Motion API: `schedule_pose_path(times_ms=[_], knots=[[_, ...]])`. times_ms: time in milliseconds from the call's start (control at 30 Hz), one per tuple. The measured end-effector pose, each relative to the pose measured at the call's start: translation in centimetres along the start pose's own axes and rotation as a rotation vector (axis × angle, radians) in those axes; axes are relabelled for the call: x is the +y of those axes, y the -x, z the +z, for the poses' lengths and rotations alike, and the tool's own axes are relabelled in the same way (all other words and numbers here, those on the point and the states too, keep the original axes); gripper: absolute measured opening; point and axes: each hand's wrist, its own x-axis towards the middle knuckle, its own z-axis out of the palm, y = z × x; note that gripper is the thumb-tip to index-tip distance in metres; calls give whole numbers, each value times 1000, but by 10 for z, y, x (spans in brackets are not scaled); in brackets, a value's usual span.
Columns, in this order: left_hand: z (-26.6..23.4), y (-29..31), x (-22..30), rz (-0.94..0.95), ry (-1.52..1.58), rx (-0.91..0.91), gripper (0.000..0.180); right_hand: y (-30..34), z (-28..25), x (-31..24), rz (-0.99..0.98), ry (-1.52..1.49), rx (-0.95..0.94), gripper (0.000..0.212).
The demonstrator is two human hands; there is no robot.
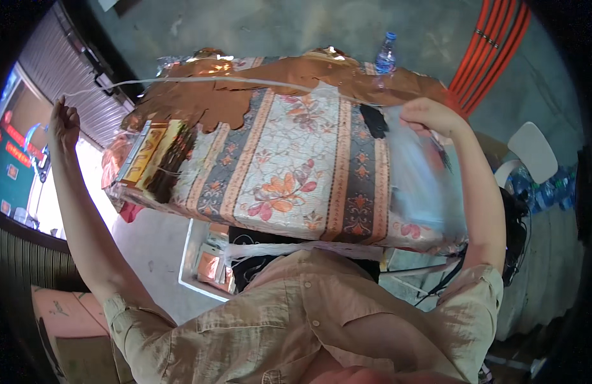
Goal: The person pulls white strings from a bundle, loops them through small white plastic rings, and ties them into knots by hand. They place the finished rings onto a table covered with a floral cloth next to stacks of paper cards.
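The flower-patterned bundle [289, 173] in clear wrap fills the centre, its long axis running nine to three o'clock. A white cord [200, 80] spans its top. The left hand [64, 121], fisted on the cord, is out at nine; the right hand [430, 115], clenched on the wrap, touches the bundle at two.

the person wears a loose beige shirt [308, 307] of thin, crumpled, linen-like cloth. it has a pointed collar at the middle of the chest and a row of small pale buttons running down from that collar. either side of the collar sits a flapped chest pocket with its own button. the sleeves are rolled or short, ending in thick folded cuffs above the elbows, well out from the collar. both forearms and both hands [64, 121] are bare, without rings, watch or gloves.
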Motion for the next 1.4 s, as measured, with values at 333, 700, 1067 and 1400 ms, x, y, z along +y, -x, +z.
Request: schedule_pose_path(times_ms=[333, 700, 1067, 1400], knots=[[196, 149, -44, -26, -853, -717, 31, -42, 63, -53, -588, 527, 136, 15], [243, 181, -64, 120, -713, -863, 28, -30, 136, -217, -521, -413, -202, 17], [244, 263, -179, -370, 24, -718, 22, -34, 128, -159, -716, -603, -154, 32], [228, 278, -195, 168, -686, -777, 20, -41, 159, -72, -689, -51, 111, 21]])
